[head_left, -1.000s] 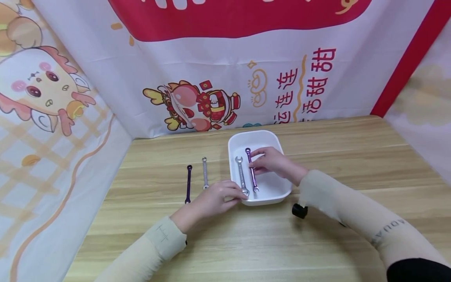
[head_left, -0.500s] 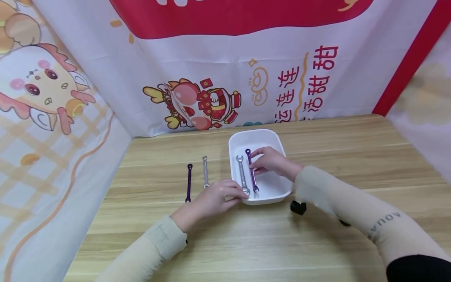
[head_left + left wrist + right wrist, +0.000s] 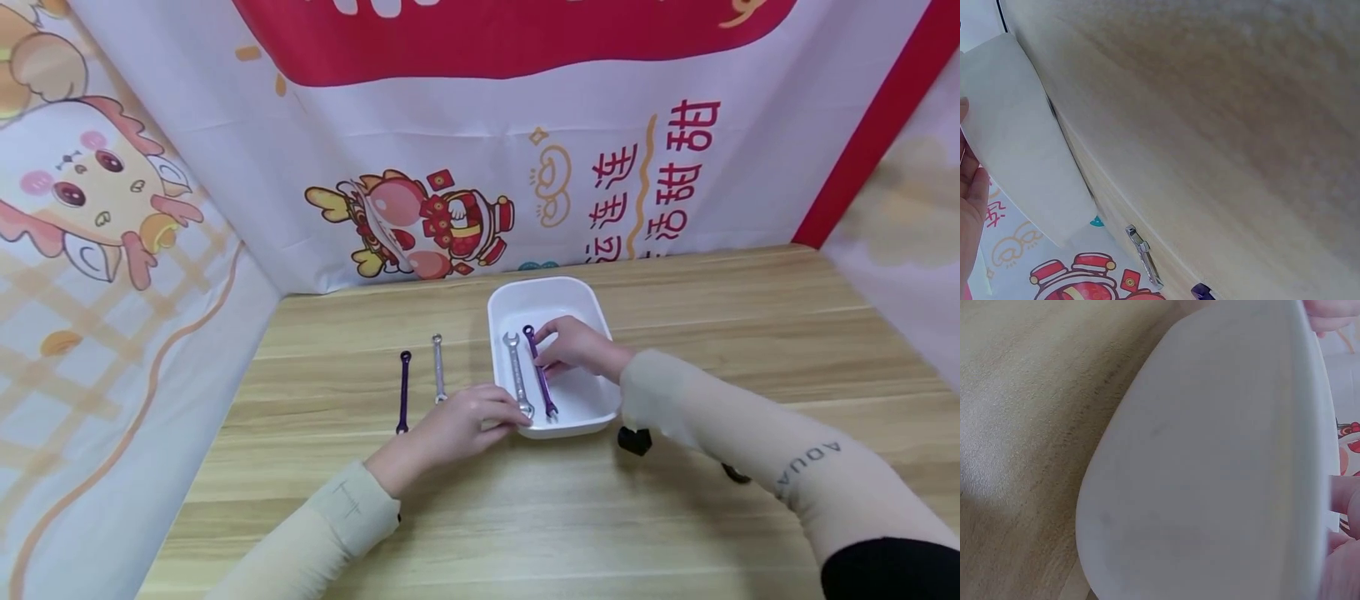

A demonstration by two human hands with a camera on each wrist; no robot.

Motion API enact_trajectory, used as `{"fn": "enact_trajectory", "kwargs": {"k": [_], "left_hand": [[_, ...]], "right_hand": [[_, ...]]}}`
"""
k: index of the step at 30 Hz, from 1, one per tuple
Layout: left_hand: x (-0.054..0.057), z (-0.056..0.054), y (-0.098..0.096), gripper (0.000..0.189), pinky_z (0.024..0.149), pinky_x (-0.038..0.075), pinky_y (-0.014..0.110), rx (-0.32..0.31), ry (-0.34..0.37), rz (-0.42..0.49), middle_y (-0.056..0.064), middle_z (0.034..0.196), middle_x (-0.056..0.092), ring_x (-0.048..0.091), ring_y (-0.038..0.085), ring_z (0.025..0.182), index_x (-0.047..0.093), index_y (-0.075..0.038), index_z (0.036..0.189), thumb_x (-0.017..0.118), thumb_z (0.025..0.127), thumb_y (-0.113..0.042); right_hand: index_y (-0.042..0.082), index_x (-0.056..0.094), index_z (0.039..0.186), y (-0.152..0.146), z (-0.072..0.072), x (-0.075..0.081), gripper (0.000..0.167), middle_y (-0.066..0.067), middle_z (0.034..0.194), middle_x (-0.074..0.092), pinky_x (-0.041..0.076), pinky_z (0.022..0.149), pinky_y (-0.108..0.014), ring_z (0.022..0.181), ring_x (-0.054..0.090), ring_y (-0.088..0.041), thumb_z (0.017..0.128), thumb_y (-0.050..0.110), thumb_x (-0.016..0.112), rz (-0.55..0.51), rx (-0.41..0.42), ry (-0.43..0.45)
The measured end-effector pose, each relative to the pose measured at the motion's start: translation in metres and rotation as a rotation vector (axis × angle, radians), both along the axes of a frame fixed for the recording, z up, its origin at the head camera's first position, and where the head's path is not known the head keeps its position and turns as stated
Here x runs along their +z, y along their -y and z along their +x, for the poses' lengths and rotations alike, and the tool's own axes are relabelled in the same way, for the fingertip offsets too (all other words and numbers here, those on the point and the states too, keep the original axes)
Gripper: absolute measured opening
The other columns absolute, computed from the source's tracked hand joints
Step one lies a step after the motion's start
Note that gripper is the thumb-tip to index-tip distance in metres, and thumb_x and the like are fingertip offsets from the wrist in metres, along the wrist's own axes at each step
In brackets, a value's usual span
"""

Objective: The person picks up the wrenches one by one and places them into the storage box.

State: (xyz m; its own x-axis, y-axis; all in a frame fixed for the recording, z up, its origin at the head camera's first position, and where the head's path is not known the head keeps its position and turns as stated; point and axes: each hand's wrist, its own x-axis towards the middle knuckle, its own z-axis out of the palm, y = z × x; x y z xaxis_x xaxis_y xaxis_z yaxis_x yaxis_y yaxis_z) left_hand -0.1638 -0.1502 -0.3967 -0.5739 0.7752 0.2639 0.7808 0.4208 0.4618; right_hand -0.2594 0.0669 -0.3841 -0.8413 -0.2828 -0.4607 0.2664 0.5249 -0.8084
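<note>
A white tray (image 3: pixel 585 400) stands on the table, holding a silver combination wrench (image 3: pixel 517 375) on its left side. Beside that wrench, my right hand (image 3: pixel 573 346) pinches a purple combination wrench (image 3: pixel 545 390) inside the tray, roughly parallel to the silver one. My left hand (image 3: pixel 472 421) grips the near left corner of the tray, its fingertips at the rim by the silver wrench's lower end. In the right wrist view the wall of the tray (image 3: pixel 1197 462) hides most of the right hand's work.
Left of the tray, a smaller silver wrench (image 3: pixel 438 367) and a dark purple wrench (image 3: pixel 404 387) lie on the wooden table (image 3: pixel 315 375). A printed cloth (image 3: pixel 465 108) hangs behind. A black piece (image 3: pixel 634 440) shows under the right wrist.
My right hand has brought the purple wrench slightly toward me and lower in the tray. The left hand stays at the tray's corner.
</note>
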Motion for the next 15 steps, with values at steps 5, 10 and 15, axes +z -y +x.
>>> {"fn": "enact_trajectory", "kwargs": {"k": [5,10,15], "left_hand": [[-0.0012,0.0007,0.0004,0.02,0.105,0.049,0.028,0.005,0.011,-0.001,0.004,0.115,0.074,0.066,0.018,0.115,0.079,-0.011,0.111,0.076,0.092,-0.004],[-0.002,-0.0002,-0.0012,0.02,0.106,0.049,0.028,-0.005,0.007,0.0,0.004,0.115,0.074,0.066,0.019,0.115,0.078,-0.011,0.112,0.076,0.093,-0.004],[0.001,-0.0016,-0.0017,0.02,0.106,0.049,0.027,-0.001,0.03,-0.012,0.005,0.115,0.074,0.066,0.02,0.115,0.078,-0.01,0.112,0.075,0.093,-0.005]], "right_hand": [[-0.008,0.058,0.13,0.0025,-0.0003,-0.004,0.041,-0.021,0.107,0.066,0.062,0.07,-0.027,0.072,0.069,-0.018,0.091,-0.007,0.07,-0.002,0.013,0.007],[-0.008,0.057,0.128,0.0043,-0.0003,-0.0092,0.04,-0.021,0.103,0.066,0.061,0.066,-0.025,0.065,0.067,-0.016,0.09,-0.01,0.07,0.026,0.01,0.019],[-0.006,0.057,0.128,0.0068,0.0004,-0.0072,0.037,-0.019,0.101,0.067,0.062,0.068,-0.025,0.068,0.069,-0.017,0.092,-0.008,0.068,0.065,0.007,0.04]]}}
